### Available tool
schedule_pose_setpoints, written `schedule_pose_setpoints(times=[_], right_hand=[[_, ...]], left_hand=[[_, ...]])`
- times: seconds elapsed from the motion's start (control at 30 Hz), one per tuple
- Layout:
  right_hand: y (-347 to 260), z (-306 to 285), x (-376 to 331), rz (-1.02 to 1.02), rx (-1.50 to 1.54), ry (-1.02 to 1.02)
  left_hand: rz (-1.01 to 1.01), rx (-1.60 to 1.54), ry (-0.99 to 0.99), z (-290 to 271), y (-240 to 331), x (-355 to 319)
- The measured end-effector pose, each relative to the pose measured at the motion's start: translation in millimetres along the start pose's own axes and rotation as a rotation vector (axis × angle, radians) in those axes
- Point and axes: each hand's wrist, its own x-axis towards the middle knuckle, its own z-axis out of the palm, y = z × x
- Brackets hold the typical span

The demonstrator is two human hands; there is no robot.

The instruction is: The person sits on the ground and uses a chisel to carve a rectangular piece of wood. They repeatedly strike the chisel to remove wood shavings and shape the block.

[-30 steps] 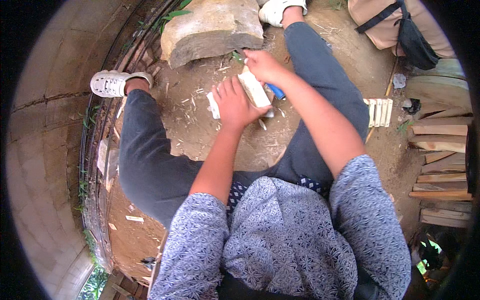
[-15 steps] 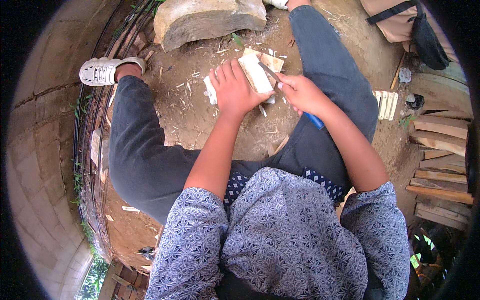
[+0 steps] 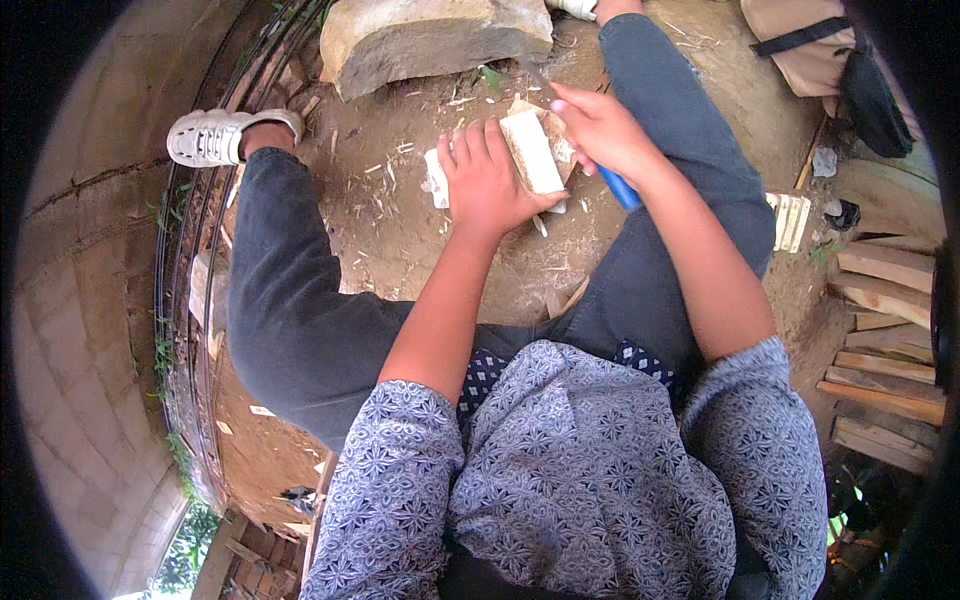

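Between my spread legs, my left hand (image 3: 485, 185) grips a pale wooden block (image 3: 533, 150), its fingers over the top and its thumb along the near edge. A flat piece of light wood (image 3: 557, 135) shows just beyond the block's right side. My right hand (image 3: 610, 135) is closed round a knife (image 3: 620, 188) with a blue handle. Its blade, somewhat blurred, points up and left past the block's far end, apart from it. Part of the handle is hidden in my fist.
Wood shavings litter the dirt ground around the block. A large stone (image 3: 435, 45) lies ahead. Cut strips (image 3: 789, 222) sit beside my right knee, with stacked wood (image 3: 885, 370) farther right. A tan and black bag (image 3: 800, 50) is at the upper right; dark cables (image 3: 180, 260) run along the left wall.
My right hand has moved up and away with the knife, lifting the blade off the block toward the stone. My left hand stays on the block; the whole view has shifted slightly.
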Motion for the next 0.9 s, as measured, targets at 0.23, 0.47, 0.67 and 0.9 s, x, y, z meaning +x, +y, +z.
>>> schedule_pose_setpoints(times=[0.23, 0.47, 0.67, 0.9], right_hand=[[35, -23, -55, 0.185, -0.083, -0.218], [47, -28, -50, 0.098, -0.166, -0.27], [58, -23, -48, 0.057, -0.166, -0.253], [60, -10, -47, -0.003, -0.216, -0.157]], left_hand=[[0.005, 0.008, -0.004, 0, 1, 1], [0.029, 0.032, 0.032, 2, 0, 2], [0.048, 0.03, 0.049, 3, 1, 2], [0.067, 0.057, 0.115, 4, 2, 4]])
